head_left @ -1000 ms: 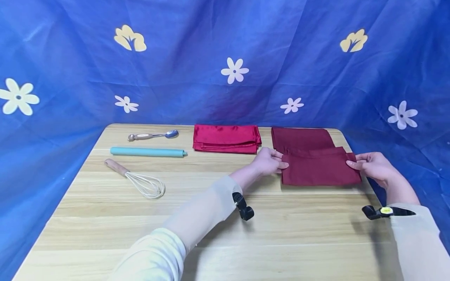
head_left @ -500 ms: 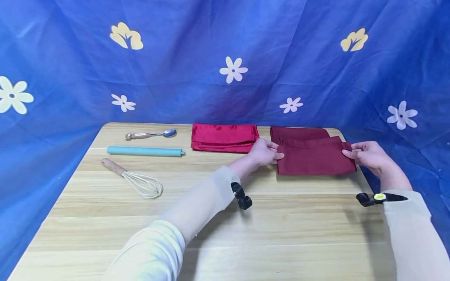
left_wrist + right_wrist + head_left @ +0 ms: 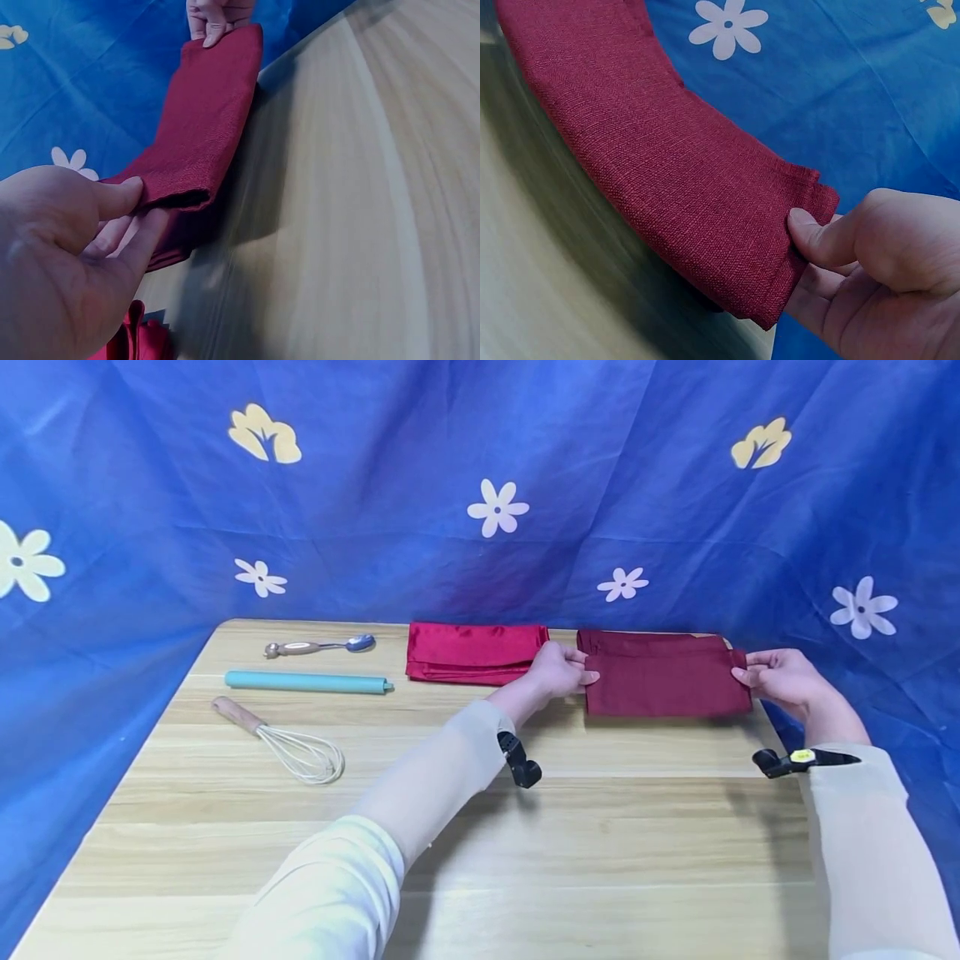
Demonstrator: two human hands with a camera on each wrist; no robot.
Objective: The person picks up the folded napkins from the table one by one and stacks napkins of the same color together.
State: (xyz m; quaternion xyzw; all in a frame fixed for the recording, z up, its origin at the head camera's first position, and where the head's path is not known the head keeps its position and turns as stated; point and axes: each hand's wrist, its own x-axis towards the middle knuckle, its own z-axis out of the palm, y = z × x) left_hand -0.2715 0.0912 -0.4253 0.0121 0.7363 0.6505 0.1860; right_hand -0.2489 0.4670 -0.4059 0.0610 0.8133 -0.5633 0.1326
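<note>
A dark maroon cloth [image 3: 667, 685], folded in layers, lies toward the back right of the table. My left hand [image 3: 556, 672] pinches its left edge between thumb and fingers, and my right hand [image 3: 787, 683] pinches the right edge. In the left wrist view the folded front part of the cloth [image 3: 206, 112] stretches between both hands, raised off the wood with a shadow beneath. The right wrist view shows the thumb pressed on the cloth's [image 3: 675, 165] corner, its woven texture plain. Just left of it lies a shiny red folded cloth [image 3: 472, 652], partly behind my left hand.
On the left of the wooden table [image 3: 600, 843] lie a spoon [image 3: 318, 647], a turquoise rod [image 3: 307, 682] with a small tip, and a whisk [image 3: 281, 742] with a wooden handle. A blue flowered curtain [image 3: 375, 485] hangs along the back and sides.
Both hands have moved away from me toward the back of the table, carrying the front part of the maroon cloth over its back part. Less of the back layer shows now.
</note>
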